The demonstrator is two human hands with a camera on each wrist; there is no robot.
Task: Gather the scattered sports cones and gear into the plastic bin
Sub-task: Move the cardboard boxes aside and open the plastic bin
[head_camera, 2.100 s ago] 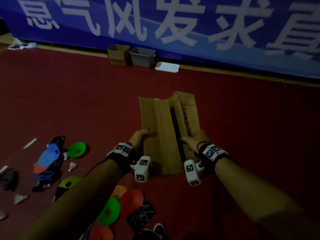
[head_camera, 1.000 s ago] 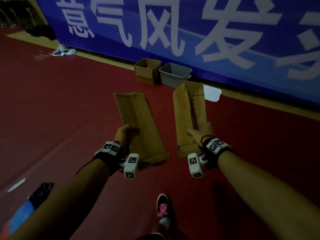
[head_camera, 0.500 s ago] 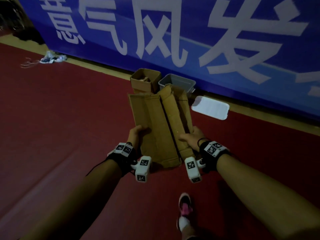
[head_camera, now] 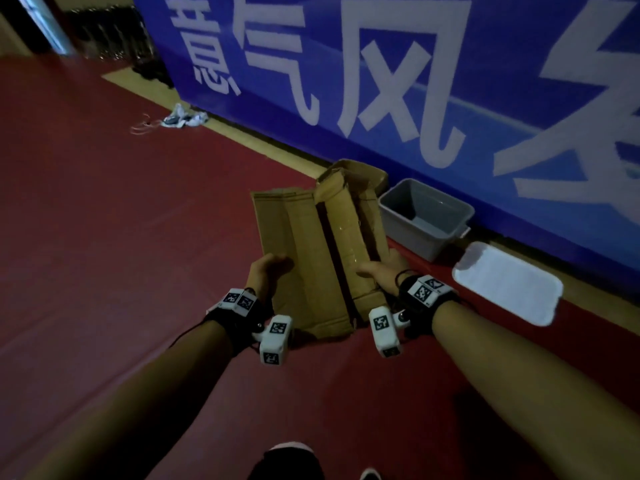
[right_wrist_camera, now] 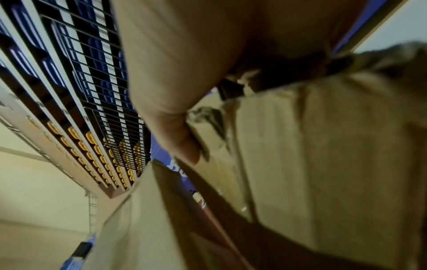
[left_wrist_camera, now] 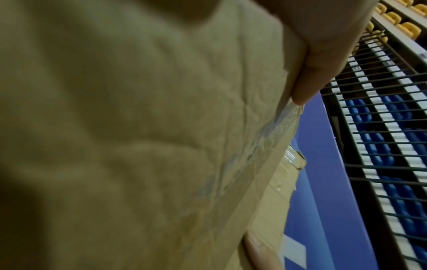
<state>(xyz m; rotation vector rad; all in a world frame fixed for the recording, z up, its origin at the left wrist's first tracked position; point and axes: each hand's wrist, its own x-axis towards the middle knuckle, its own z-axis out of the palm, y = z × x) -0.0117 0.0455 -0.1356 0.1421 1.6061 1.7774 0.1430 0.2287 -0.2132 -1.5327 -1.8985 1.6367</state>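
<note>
Cardboard fills the middle of the head view — two flattened pieces held side by side above the red floor (head_camera: 104,220). The left hand (head_camera: 265,277) reaches forward with the forearm nearly straight, its grip closed on the near left edge of the left cardboard piece (head_camera: 294,258); in the left wrist view the thumb (left_wrist_camera: 323,54) presses on the sheet's face and a fingertip shows beneath its edge. The right hand (head_camera: 384,271) mirrors it, wrist turned inward, its grip holding the near end of the right cardboard piece (head_camera: 346,223), thumb laid across the top face. The two pieces touch or overlap along a dark seam; which, I cannot tell.

The plastic bin (head_camera: 424,216) — grey, open-topped — stands on the floor against the foot of the blue banner (head_camera: 450,64), just beyond and to the right of the cardboard. A white lid (head_camera: 507,284) lies flat on the floor near the bin's right side. A brown box (head_camera: 363,173) sits to the bin's left, partly hidden behind the held cardboard. No cones are in view.
</note>
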